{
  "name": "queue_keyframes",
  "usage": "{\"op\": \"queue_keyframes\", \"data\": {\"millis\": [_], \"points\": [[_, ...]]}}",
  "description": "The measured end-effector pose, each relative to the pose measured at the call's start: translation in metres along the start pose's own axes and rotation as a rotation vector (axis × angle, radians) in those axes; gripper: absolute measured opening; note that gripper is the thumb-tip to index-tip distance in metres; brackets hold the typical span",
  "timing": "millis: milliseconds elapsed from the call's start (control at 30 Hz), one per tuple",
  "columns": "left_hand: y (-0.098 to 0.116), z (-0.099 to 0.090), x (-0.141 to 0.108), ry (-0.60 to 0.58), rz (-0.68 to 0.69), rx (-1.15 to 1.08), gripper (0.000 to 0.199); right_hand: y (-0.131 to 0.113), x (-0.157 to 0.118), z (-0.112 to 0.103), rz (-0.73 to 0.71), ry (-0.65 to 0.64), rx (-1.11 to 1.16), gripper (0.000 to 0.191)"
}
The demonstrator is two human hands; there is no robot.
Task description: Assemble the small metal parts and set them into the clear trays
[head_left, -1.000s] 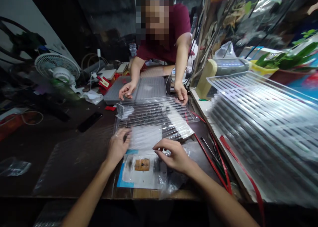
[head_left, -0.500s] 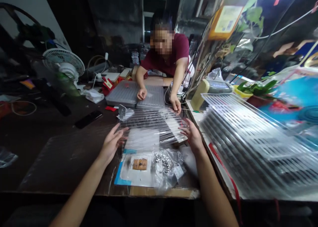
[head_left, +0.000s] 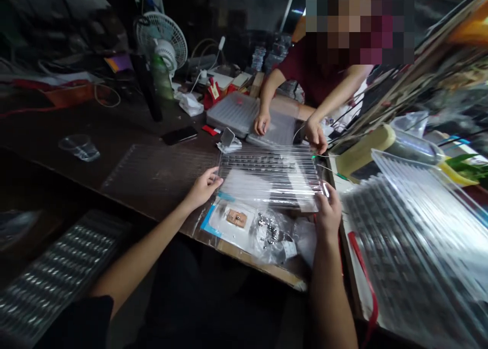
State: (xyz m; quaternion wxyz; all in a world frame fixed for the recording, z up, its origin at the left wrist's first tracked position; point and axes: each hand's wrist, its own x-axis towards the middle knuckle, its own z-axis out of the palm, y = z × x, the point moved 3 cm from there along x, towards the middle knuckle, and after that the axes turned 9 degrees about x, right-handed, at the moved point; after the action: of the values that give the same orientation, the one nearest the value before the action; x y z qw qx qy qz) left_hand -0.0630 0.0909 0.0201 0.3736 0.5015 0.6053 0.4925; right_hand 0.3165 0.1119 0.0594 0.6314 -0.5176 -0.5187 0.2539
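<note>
A clear ribbed plastic tray [head_left: 269, 178] lies on the dark table, wrapped in glossy film. My left hand [head_left: 204, 187] grips its left edge, and my right hand [head_left: 328, 211] holds its near right corner. Just below it lie a white card with blue edging [head_left: 224, 219], bearing a small brown pad [head_left: 236, 218], and a clear bag of small metal parts [head_left: 270, 234]. Across the tray, a co-worker's hands [head_left: 262, 122] [head_left: 316, 135] reach over a grey plastic tray [head_left: 232, 114], one near the clear tray's far right corner.
A large stack of clear ribbed trays [head_left: 404, 242] fills the right, beside a cream machine [head_left: 366, 158]. A phone [head_left: 179, 134], plastic cup [head_left: 79, 148] and desk fan [head_left: 162, 46] stand to the left. A ribbed sheet [head_left: 61, 272] lies below the table edge.
My hands have moved from the bag and the space beside it onto the clear tray's two sides. The head view has swung, shifting the whole scene to the right and tilting it.
</note>
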Motion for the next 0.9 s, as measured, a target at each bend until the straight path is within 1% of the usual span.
{"op": "queue_keyframes", "data": {"millis": [100, 200, 333, 433, 500, 567, 633, 733, 800, 867, 900], "points": [[0.007, 0.001, 0.006, -0.039, -0.018, -0.029, 0.057, 0.007, 0.003, -0.001, 0.053, 0.006, 0.068, 0.047], [0.018, 0.002, 0.006, -0.067, -0.090, -0.152, 0.068, 0.009, 0.005, 0.001, 0.040, -0.012, 0.098, 0.051], [0.028, 0.002, -0.007, -0.061, -0.120, -0.299, 0.079, -0.006, 0.000, 0.000, -0.001, 0.002, 0.120, 0.049], [0.026, -0.003, -0.008, -0.034, -0.129, -0.323, 0.081, -0.022, -0.002, 0.002, 0.069, -0.058, 0.208, 0.053], [0.027, -0.005, -0.005, -0.004, -0.131, -0.325, 0.079, -0.030, -0.003, 0.004, 0.113, -0.110, 0.296, 0.058], [0.031, -0.007, -0.005, 0.013, -0.126, -0.332, 0.076, -0.034, -0.006, 0.002, 0.137, -0.141, 0.364, 0.061], [0.037, -0.009, -0.007, 0.015, -0.115, -0.327, 0.077, -0.033, -0.007, -0.001, 0.141, -0.132, 0.382, 0.062], [0.043, -0.012, -0.010, 0.009, -0.092, -0.307, 0.084, -0.027, -0.003, -0.001, 0.112, -0.098, 0.320, 0.063], [0.043, -0.013, -0.015, 0.023, -0.082, -0.313, 0.087, -0.032, -0.006, -0.001, 0.091, -0.118, 0.231, 0.062], [0.038, -0.015, -0.021, 0.064, -0.088, -0.331, 0.086, -0.050, -0.017, -0.007, 0.049, -0.149, 0.084, 0.059], [0.035, -0.015, -0.022, 0.087, -0.098, -0.348, 0.084, -0.065, -0.026, -0.014, 0.001, -0.139, -0.018, 0.057]]}}
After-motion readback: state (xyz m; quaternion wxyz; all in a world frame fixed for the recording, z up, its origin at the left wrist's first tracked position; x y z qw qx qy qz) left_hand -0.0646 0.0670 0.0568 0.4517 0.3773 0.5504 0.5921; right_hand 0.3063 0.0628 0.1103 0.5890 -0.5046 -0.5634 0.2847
